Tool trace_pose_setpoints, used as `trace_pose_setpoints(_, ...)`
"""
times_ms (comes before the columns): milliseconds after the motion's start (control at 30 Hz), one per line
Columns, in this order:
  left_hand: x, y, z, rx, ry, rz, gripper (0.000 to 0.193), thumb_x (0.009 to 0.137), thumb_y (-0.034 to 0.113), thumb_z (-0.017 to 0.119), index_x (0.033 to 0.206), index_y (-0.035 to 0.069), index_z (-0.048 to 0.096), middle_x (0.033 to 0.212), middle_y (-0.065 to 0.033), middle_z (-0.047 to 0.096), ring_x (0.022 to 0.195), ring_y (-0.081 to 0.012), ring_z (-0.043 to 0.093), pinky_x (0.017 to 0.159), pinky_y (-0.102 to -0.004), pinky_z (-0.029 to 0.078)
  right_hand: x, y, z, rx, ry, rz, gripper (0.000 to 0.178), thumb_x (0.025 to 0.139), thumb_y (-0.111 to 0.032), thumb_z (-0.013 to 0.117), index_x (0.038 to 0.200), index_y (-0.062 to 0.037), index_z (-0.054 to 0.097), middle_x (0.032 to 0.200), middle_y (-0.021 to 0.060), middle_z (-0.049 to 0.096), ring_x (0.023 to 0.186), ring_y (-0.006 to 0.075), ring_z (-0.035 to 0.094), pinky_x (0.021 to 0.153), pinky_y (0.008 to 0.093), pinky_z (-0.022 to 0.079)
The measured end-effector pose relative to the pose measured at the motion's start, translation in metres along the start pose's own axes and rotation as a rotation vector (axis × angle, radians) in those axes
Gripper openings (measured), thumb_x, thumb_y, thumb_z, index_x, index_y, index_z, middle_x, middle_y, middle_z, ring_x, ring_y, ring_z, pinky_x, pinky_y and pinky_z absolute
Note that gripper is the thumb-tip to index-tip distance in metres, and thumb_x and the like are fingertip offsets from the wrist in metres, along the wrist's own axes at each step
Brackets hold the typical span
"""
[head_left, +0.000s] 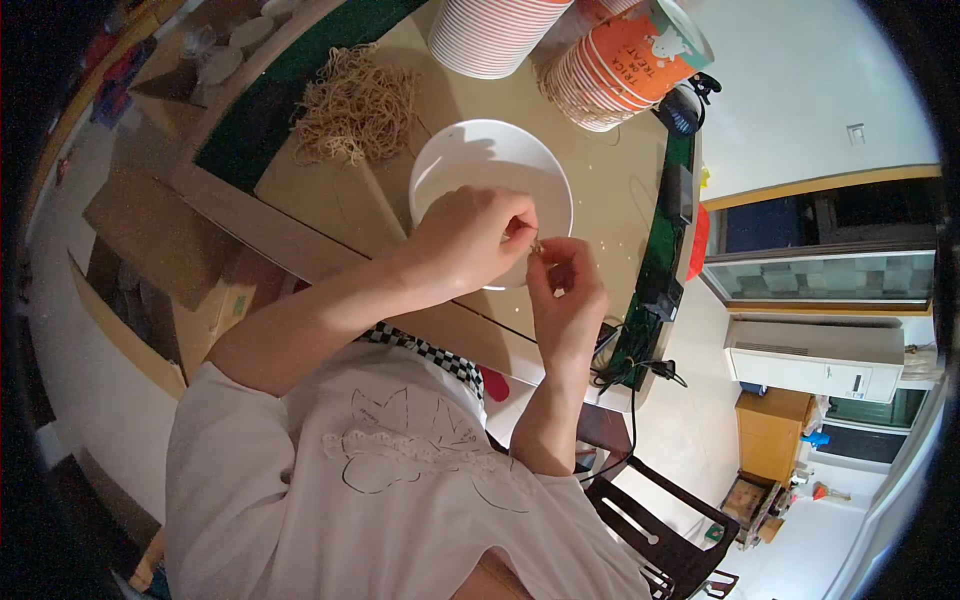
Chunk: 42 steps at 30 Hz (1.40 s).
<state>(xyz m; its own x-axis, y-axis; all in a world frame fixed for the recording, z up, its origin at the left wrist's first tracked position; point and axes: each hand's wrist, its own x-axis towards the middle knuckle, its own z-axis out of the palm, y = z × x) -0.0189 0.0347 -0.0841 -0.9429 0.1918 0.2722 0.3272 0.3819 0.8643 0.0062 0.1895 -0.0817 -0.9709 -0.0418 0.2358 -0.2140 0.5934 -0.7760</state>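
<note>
My left hand [470,238] and my right hand [570,292] meet over the near edge of a white round bucket [440,150]. Thumb and fingertips of each hand are pinched together. Between the fingertips is a tiny brownish thing, too small to name. The bucket stands on a tan board, and my hands hide part of its inside and near rim. A tangled heap of beige string [355,105] lies on the board to the left of the bucket.
A stack of striped paper cups [490,38] stands behind the bucket; an orange printed stack [625,65] leans farther right. Black cables [640,365] run along the table's right edge. Cardboard boxes [165,235] are on the floor at left, a dark chair [660,520] at lower right.
</note>
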Motion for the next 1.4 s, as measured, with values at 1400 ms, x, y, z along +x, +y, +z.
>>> trace_pose_setpoints(1400, 0.004, -0.003, 0.011, 0.013, 0.128, 0.090, 0.013, 0.086, 0.011, 0.060, 0.083, -0.001, 0.055, 0.073, -0.0149, 0.060, 0.066, -0.0269, 0.061, 0.061, -0.0354, 0.046, -0.004, 0.011, 0.007, 0.031, 0.081, -0.076, 0.005, 0.085, -0.002, 0.062, 0.088, 0.0014, 0.063, 0.072, 0.0061, 0.058, 0.062, 0.0069, 0.052, 0.055, 0.0214, 0.042)
